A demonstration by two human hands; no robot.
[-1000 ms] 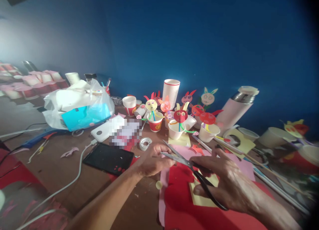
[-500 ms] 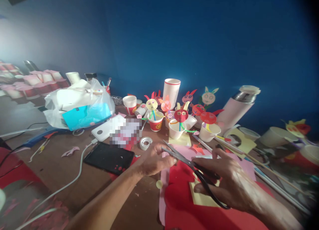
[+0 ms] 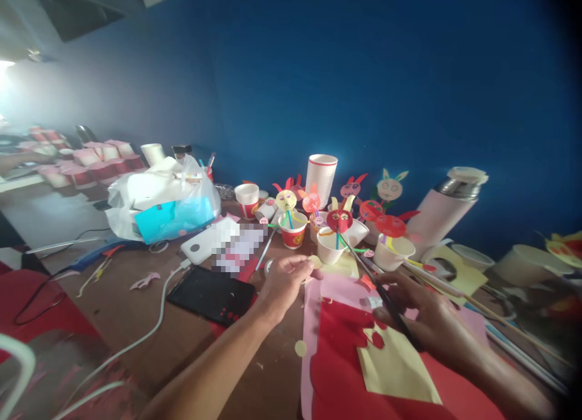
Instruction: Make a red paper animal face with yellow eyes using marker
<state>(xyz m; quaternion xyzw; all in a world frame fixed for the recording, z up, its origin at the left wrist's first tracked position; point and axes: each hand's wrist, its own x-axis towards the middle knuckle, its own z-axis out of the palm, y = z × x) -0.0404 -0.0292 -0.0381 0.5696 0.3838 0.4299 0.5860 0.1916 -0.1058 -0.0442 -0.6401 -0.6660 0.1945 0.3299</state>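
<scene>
My left hand [image 3: 282, 290] pinches a small pale-yellow paper disc [image 3: 315, 262] between thumb and fingertips. Black-handled scissors [image 3: 387, 299] are in my right hand [image 3: 425, 311], blades pointing away toward the cups and apart from the disc. Below the hands, a yellow paper piece [image 3: 395, 368] with round cut-outs lies on red paper [image 3: 339, 353], over a pink sheet [image 3: 309, 323]. A second yellow disc [image 3: 301, 348] rests by the pink sheet's left edge. Just beyond my hands stands a white paper cup [image 3: 330, 251] holding a red paper-faced figure [image 3: 339, 220].
Several more cup figures stand behind, near a tall cup stack [image 3: 321, 177] and a pink thermos [image 3: 448, 217]. On the left are a black phone-like slab [image 3: 211, 296], a white power bank [image 3: 209, 238] with its cable [image 3: 162, 311], and a plastic bag [image 3: 120, 208].
The scissors have come away from my left hand and turned to point forward. The disc now shows in my left fingers. The whole view has shifted a little.
</scene>
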